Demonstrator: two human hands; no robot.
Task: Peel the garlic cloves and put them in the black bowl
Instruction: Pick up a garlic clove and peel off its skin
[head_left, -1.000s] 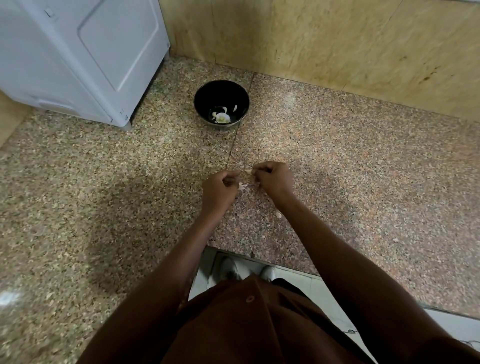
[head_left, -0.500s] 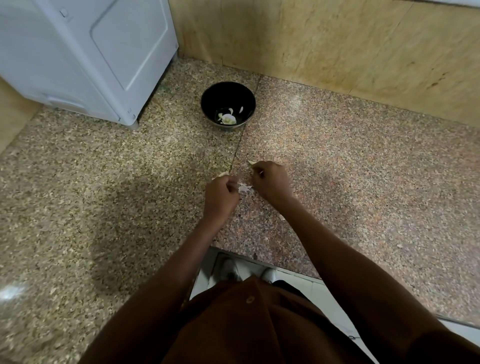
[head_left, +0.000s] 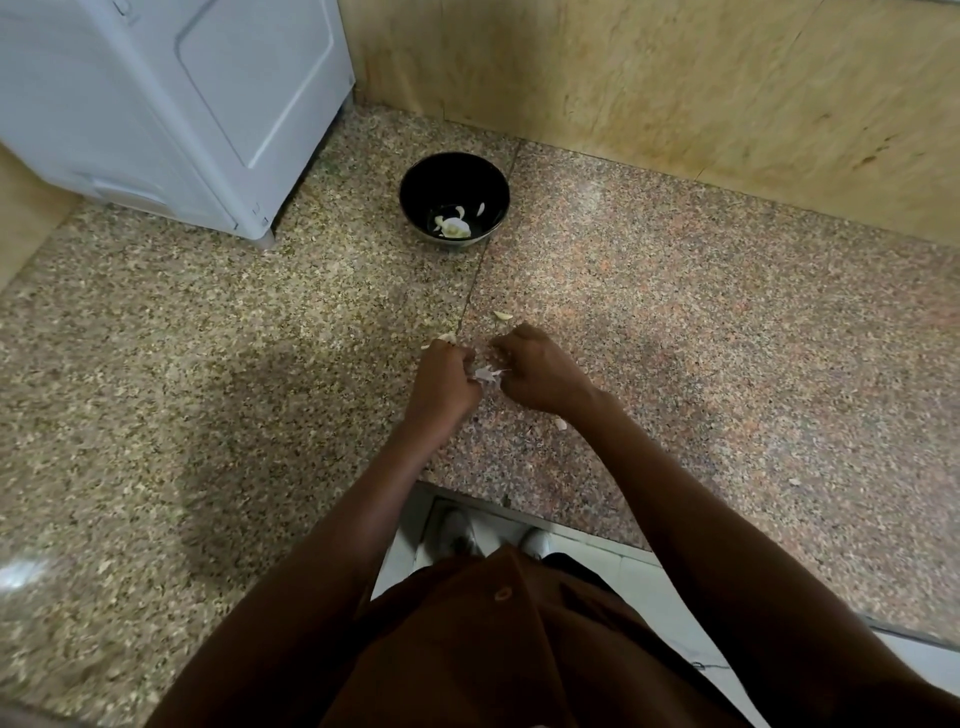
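Note:
The black bowl (head_left: 415, 179) stands on the stone counter near the back wall, with several peeled garlic cloves (head_left: 453, 226) in its bottom. My left hand (head_left: 444, 387) is curled round a garlic clove (head_left: 442, 339), whose pale tip shows above the fist. White papery garlic skin (head_left: 488, 374) hangs between my two hands. My right hand (head_left: 543, 371) is beside the left one, fingers curled, and pinches that skin. Both hands are well in front of the bowl. Most of the clove is hidden inside my fist.
A white appliance (head_left: 208, 104) stands at the back left, close to the bowl. A loose pale garlic piece (head_left: 502, 315) lies just beyond my right hand, and a scrap of peel (head_left: 561, 424) lies under my right wrist. The counter's front edge (head_left: 519, 512) runs below my forearms.
My hands pulled apart from their joined pinch, and a strip of skin now hangs between them. A loose pale piece has come into sight on the counter beyond my right hand.

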